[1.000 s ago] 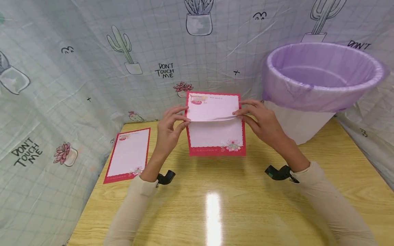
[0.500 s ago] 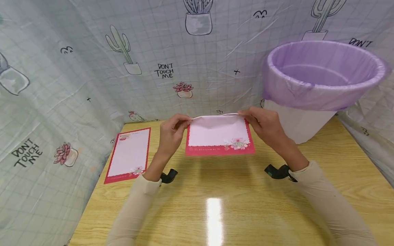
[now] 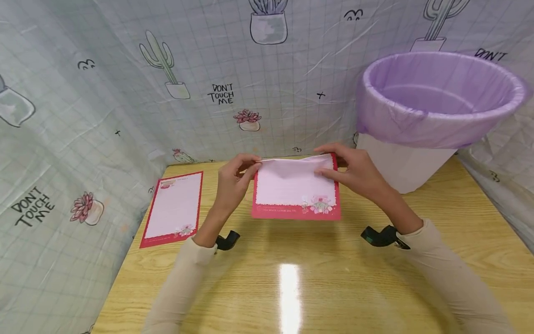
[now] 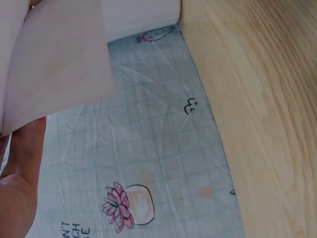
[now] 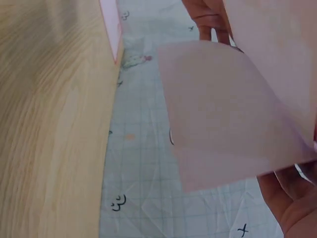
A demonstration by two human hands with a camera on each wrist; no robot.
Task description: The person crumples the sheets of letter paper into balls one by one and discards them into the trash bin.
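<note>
A sheet of red-bordered stationery paper (image 3: 292, 183) is held up over the table, bent along its upper edge with a flap turned back behind it. At its upper left corner my left hand (image 3: 235, 180) pinches the bend between thumb and fingers. My right hand (image 3: 362, 175) grips the right side, thumb lying on the printed front and fingers behind. The right wrist view shows the plain back of the flap (image 5: 218, 119) hanging between both hands. In the left wrist view part of the left hand (image 4: 22, 173) shows below the paper.
A second red-bordered sheet (image 3: 174, 204) lies flat on the left of the wooden table (image 3: 233, 287). A white bin (image 3: 410, 167) with a purple liner (image 3: 417, 125) stands at the back right. Behind hangs a cactus-print curtain (image 3: 200, 125).
The sheet's upper half has been bent back behind the lower half. My right hand has slid from the top right corner onto the front; the left hand keeps its pinch at the corner.
</note>
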